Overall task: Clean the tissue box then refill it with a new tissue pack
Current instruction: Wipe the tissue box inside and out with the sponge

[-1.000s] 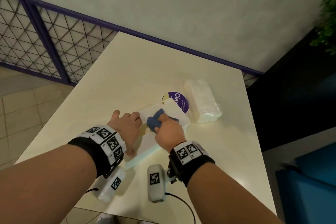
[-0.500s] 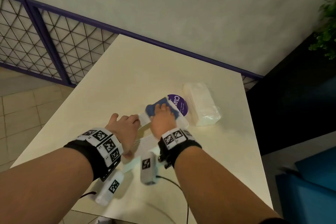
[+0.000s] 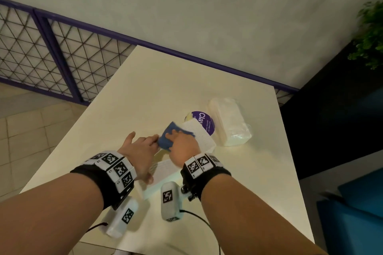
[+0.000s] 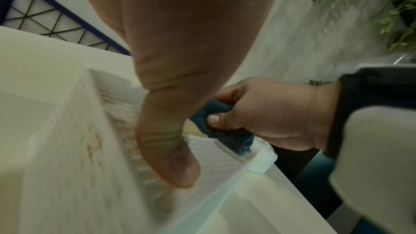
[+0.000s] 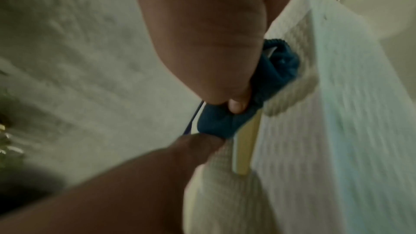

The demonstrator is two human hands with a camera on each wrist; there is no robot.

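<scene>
The white textured tissue box [image 3: 196, 133] lies flat on the table [image 3: 165, 80]. My right hand [image 3: 183, 144] grips a bunched blue cloth [image 3: 165, 139] and presses it on the box top, right beside my left fingers. My left hand [image 3: 141, 151] holds the box's near left part, with the thumb [image 4: 167, 150] pressed on its top. The left wrist view shows the cloth [image 4: 225, 136] pinched in my right hand [image 4: 270, 113] on the box [image 4: 78, 149]. In the blurred right wrist view the cloth [image 5: 225, 120] lies against the box [image 5: 337, 131]. The new tissue pack [image 3: 230, 122], in clear wrap, lies just right of the box.
A round purple-printed disc [image 3: 204, 120] lies behind the box, partly hidden by it. A purple rail with wire mesh [image 3: 62, 58] runs along the table's far and left sides. A plant [image 3: 371, 33] stands far right. The table's right edge drops to a dark floor.
My right hand swept the blue cloth toward the box's far end, then back toward my left hand. The left hand has kept its hold on the box.
</scene>
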